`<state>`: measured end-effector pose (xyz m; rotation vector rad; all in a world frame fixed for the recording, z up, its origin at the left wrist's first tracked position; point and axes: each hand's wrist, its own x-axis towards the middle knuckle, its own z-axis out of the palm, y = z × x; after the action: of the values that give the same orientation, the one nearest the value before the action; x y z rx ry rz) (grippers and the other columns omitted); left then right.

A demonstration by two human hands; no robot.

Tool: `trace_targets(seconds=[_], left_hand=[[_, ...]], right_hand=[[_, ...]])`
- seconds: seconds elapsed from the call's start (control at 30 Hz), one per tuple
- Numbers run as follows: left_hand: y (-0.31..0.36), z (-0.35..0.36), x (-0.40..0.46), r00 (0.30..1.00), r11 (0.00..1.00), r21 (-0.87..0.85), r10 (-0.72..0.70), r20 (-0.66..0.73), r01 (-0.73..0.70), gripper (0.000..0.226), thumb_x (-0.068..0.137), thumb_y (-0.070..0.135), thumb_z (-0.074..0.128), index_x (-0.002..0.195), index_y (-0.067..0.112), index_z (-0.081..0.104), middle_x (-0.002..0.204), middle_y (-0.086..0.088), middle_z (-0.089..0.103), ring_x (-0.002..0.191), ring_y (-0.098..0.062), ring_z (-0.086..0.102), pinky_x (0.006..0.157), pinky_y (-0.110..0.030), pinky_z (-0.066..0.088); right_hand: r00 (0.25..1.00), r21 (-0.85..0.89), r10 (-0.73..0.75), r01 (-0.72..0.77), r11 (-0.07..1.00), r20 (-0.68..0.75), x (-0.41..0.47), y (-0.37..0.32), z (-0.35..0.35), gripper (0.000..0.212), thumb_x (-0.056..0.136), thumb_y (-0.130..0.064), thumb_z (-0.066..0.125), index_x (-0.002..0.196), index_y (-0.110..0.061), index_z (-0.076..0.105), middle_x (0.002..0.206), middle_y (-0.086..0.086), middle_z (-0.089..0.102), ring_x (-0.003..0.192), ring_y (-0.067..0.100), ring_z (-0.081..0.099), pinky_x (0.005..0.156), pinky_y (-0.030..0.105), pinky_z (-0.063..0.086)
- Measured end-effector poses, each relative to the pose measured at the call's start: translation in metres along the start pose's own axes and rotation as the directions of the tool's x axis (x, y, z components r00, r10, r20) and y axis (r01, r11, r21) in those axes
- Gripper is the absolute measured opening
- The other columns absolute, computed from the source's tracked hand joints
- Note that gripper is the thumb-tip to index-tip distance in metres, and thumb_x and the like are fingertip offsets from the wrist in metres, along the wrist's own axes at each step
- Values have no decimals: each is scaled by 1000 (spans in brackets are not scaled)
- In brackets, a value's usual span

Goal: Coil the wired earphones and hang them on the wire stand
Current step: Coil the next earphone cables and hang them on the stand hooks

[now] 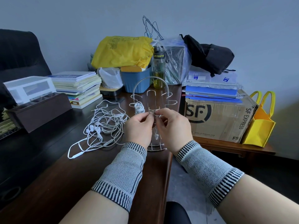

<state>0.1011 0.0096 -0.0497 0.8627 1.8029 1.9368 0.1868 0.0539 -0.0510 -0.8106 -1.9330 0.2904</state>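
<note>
Containers first: a blue tub (137, 81) at upper centre of the frame holds a yellow-topped stack of something, with a clear drink bottle (158, 70) just right of it. At left, a dark brown tray (40, 109) has a white drawer box (30, 88) sitting at its back edge. On the right, a cardboard box (221, 118) carries blue folders on top, and a yellow tote bag (258, 123) stands beside it.

Hands meet dead centre, in front of the wire stand (152, 109). The left hand (139, 126) and right hand (173, 125) both have fingers curled in, tips pinching a thin white earphone cable (156, 135) right at one of the stand's lower hooks. From that pinch the cable hangs straight down, earbud end lowest, inside the stand's frame.

One coiled set (139, 108) already hangs on a hook at the stand's left side. The stand itself is upright near the desk's (48, 175) right edge. A tangled pile of white earphones (103, 126) lies flat on the desk, left of centre.
</note>
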Motion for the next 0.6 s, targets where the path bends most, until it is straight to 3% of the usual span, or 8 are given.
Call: trace_targets(seconds=[0.2, 0.37, 0.5, 0.6], left_hand=[[1, -1, 0, 1000, 1000, -14, -1, 15, 2, 15, 88, 21, 68, 78, 32, 70, 63, 8, 66, 40, 0, 50, 52, -19, 46], [-1, 0, 0, 1000, 1000, -29, 1, 14, -1, 9, 88, 18, 68, 90, 24, 75, 72, 3, 72, 45, 0, 54, 56, -20, 47], [-3, 0, 2, 1000, 1000, 7, 20, 8, -20, 10, 86, 25, 70, 80, 31, 74, 71, 5, 73, 48, -2, 54, 58, -22, 46], [-3, -1, 1, 1000, 1000, 10, 11, 11, -11, 13, 84, 27, 71, 74, 34, 73, 74, 8, 74, 62, -7, 64, 63, -26, 49]], right_hand=[[997, -4, -65, 65, 998, -37, 0, -1, 0, 15, 90, -16, 59, 97, -13, 72, 87, 3, 70, 73, 21, 65, 65, 32, 54], [1000, 12, -13, 13, 1000, 7, 6, -2, -2, 8, 87, -14, 62, 86, -14, 70, 83, -1, 67, 72, 16, 61, 66, 27, 48], [992, 136, 99, -108, 985, 73, 7, 0, -6, 7, 85, -16, 66, 81, -22, 66, 83, -12, 55, 65, -2, 52, 65, 7, 40], [980, 148, 166, -181, 972, 106, 10, -1, -7, 11, 86, -19, 66, 78, -25, 62, 83, -12, 54, 68, -3, 51, 69, 13, 40]])
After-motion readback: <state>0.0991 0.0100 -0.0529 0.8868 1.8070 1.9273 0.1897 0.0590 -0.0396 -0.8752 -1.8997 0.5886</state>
